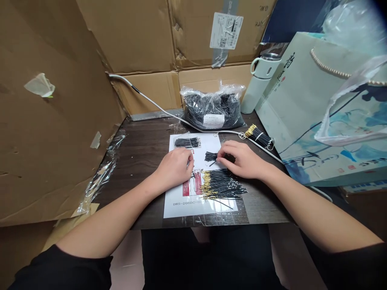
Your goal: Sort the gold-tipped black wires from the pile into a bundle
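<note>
Pinching wire bundle [211, 156] in right hand [242, 159]; left hand [177, 167] grip curled, hold unclear. May scatter gold-tipped wires [222, 185] off table [145, 149] if brushed by wrist.

Even, soft overhead light, faint shadows, sharp centre, wide-angle bending at the edges.

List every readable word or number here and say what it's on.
"DRS-206DC-E0", rest unclear: bottom of the white sheet.
Shipping label on the cardboard box: too small to read.
Sticker on the plastic bag: blurred.
Brush characters on the gift bag: not legible.
</note>
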A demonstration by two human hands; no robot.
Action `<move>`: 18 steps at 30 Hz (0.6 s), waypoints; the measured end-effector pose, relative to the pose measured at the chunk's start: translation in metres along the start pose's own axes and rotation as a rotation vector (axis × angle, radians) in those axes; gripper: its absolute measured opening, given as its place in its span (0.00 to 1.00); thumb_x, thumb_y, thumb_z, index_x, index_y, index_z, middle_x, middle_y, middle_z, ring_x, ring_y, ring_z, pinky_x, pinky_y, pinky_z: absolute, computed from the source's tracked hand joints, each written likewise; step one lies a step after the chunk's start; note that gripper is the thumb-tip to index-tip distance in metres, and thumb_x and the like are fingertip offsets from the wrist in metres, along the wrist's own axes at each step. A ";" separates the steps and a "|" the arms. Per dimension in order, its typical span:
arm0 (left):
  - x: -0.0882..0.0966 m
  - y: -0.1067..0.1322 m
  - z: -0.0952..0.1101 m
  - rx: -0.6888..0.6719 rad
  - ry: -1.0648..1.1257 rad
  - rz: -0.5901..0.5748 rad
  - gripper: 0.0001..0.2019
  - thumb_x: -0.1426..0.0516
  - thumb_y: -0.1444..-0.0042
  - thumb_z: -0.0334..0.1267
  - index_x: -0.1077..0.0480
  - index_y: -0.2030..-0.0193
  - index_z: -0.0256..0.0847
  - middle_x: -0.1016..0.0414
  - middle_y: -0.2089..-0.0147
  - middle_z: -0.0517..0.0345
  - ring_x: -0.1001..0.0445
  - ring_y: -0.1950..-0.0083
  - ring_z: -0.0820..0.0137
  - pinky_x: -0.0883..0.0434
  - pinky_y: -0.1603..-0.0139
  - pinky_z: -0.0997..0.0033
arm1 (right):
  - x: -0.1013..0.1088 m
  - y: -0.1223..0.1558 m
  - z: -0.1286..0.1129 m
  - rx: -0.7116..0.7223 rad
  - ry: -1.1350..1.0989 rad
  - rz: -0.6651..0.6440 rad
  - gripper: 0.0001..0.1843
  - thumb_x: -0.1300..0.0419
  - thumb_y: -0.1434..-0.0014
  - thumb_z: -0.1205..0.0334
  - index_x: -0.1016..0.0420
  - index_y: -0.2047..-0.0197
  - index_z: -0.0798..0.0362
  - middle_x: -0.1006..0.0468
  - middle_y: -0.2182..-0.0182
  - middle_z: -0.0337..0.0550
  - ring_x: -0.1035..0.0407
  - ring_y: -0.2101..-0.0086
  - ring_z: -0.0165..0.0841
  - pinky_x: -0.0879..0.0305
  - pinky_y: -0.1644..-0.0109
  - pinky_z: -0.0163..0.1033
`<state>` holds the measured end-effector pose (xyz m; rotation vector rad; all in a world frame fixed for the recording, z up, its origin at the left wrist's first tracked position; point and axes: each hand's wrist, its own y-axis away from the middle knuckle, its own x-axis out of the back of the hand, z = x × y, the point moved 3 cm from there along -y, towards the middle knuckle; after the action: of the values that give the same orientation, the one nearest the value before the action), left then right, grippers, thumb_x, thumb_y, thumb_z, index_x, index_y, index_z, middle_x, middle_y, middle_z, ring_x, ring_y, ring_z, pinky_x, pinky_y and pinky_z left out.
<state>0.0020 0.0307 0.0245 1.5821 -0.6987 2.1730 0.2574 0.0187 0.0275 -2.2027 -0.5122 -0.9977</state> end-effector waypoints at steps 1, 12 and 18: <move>-0.001 0.000 0.000 -0.006 -0.008 0.003 0.10 0.44 0.31 0.33 0.30 0.65 0.39 0.23 0.62 0.49 0.25 0.60 0.59 0.32 0.58 0.58 | 0.002 0.000 -0.005 0.004 -0.041 -0.050 0.07 0.37 0.27 0.63 0.22 0.59 0.54 0.22 0.62 0.45 0.28 0.61 0.37 0.32 0.54 0.44; 0.003 0.002 0.010 0.000 0.243 0.051 0.05 0.40 0.34 0.32 0.26 0.63 0.39 0.21 0.64 0.57 0.26 0.65 0.67 0.32 0.60 0.65 | -0.005 0.004 -0.018 -0.026 -0.018 -0.334 0.07 0.37 0.29 0.62 0.19 0.56 0.56 0.22 0.60 0.46 0.29 0.64 0.35 0.35 0.58 0.42; -0.002 0.001 0.011 0.108 0.600 0.069 0.05 0.37 0.35 0.35 0.19 0.61 0.39 0.20 0.68 0.60 0.30 0.72 0.74 0.33 0.66 0.70 | -0.007 0.005 -0.016 0.021 -0.051 -0.309 0.08 0.39 0.28 0.64 0.19 0.58 0.56 0.21 0.62 0.47 0.28 0.64 0.36 0.34 0.57 0.42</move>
<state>0.0107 0.0234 0.0257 0.8656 -0.4507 2.5816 0.2477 0.0037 0.0283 -2.1764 -0.9035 -1.0877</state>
